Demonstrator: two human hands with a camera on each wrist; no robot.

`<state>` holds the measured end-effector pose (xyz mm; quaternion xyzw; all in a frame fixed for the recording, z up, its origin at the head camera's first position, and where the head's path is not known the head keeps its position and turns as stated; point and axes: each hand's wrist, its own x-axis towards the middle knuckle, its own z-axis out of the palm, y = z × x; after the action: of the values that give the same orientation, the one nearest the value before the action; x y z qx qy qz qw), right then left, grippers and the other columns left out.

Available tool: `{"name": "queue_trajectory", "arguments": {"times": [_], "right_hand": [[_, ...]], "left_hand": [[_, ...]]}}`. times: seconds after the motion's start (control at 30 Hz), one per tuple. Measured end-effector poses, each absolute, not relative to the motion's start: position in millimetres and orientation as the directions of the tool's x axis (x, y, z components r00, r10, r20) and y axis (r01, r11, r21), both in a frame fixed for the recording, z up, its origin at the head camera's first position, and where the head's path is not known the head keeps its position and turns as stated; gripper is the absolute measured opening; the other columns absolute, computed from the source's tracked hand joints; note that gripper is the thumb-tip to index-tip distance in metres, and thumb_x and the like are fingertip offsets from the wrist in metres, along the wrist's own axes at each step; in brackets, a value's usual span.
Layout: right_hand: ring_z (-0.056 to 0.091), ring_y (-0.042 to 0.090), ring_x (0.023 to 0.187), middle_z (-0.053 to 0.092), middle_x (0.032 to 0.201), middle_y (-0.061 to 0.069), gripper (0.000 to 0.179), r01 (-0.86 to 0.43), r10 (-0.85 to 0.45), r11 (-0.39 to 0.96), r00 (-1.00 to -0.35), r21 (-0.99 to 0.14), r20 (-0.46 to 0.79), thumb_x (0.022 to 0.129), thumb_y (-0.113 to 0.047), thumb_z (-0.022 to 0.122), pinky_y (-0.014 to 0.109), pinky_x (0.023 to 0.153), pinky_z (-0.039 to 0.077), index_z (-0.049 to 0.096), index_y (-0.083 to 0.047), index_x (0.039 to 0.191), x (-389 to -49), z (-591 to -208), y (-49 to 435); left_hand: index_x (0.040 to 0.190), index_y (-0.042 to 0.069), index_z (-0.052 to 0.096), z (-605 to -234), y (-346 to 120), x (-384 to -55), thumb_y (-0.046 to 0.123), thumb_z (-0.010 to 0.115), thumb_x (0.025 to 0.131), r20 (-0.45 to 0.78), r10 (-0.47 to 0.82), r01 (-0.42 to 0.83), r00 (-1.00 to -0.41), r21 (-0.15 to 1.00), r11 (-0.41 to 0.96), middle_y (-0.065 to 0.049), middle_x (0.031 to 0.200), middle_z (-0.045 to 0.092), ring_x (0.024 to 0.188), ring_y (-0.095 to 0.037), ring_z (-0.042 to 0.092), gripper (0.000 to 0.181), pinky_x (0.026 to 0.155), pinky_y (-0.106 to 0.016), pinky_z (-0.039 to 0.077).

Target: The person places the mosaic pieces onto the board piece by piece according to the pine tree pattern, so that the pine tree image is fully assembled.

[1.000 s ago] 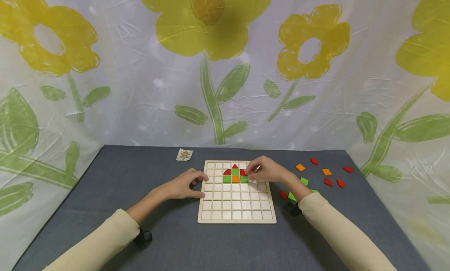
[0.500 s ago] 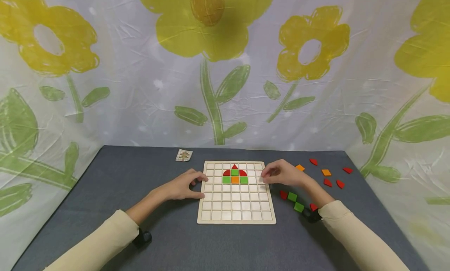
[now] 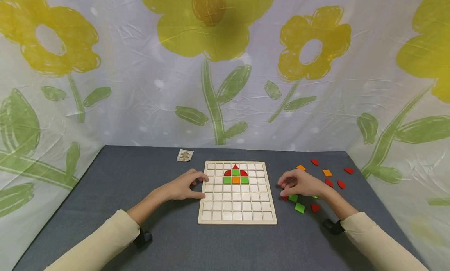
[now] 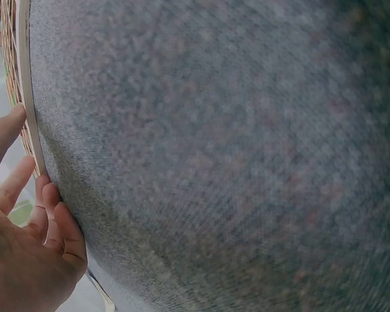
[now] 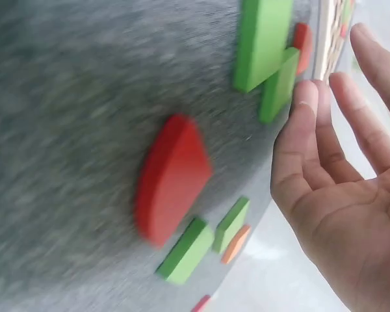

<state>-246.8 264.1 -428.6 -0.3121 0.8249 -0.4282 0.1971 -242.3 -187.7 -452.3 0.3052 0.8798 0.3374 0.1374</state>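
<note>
A wooden grid board (image 3: 236, 215) lies on the table. In its upper rows sit a red triangle (image 3: 235, 167), a green square (image 3: 235, 172) between two red rounded pieces (image 3: 227, 173), and an orange square (image 3: 236, 180) flanked by green squares. My left hand (image 3: 183, 185) touches the board's left edge with thumb and fingertips, fingers fairly straight. Over the loose tiles right of the board, my right hand (image 3: 304, 184) hovers with relaxed fingers and nothing between them. Below it in the right wrist view are a red rounded tile (image 5: 172, 182) and several green tiles (image 5: 263, 42).
More loose tiles lie at the right, among them an orange square (image 3: 327, 172) and a red rounded tile (image 3: 349, 170). A small patterned card (image 3: 184, 155) rests behind the board's left corner. A floral curtain (image 3: 225, 87) hangs behind the dark table (image 3: 140, 169).
My right hand has moved off the board, going right and toward me, to above the loose tiles. The left hand stays at the board's edge.
</note>
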Motion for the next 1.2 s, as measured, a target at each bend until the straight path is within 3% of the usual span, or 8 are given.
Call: {"name": "queue_trajectory", "arguments": {"times": [0.6, 1.2], "right_hand": [[0.058, 0.023, 0.081, 0.064, 0.092, 0.009, 0.025, -0.39, -0.644, 0.522, -0.764, -0.759, -0.05, 0.083, -0.008, 0.086, 0.031, 0.072, 0.05, 0.071, -0.002, 0.102, -241, -441, 266], [0.058, 0.024, 0.078, 0.064, 0.088, 0.011, 0.025, -0.425, -0.678, 0.493, -0.735, -0.759, -0.028, 0.082, -0.005, 0.086, 0.032, 0.071, 0.052, 0.066, 0.0, 0.097, -242, -439, 264]], "left_hand": [[0.135, 0.005, 0.059, -452, -187, -242, 0.021, 0.08, 0.092, -0.035, 0.626, 0.443, -0.779, 0.675, 0.59, -0.013, 0.12, 0.049, 0.103, -0.028, 0.053, 0.05, 0.09, -0.047, 0.046], [0.134, 0.004, 0.059, -452, -186, -241, 0.02, 0.08, 0.092, -0.044, 0.619, 0.423, -0.784, 0.691, 0.586, -0.013, 0.12, 0.049, 0.103, -0.029, 0.052, 0.05, 0.089, -0.046, 0.046]]}}
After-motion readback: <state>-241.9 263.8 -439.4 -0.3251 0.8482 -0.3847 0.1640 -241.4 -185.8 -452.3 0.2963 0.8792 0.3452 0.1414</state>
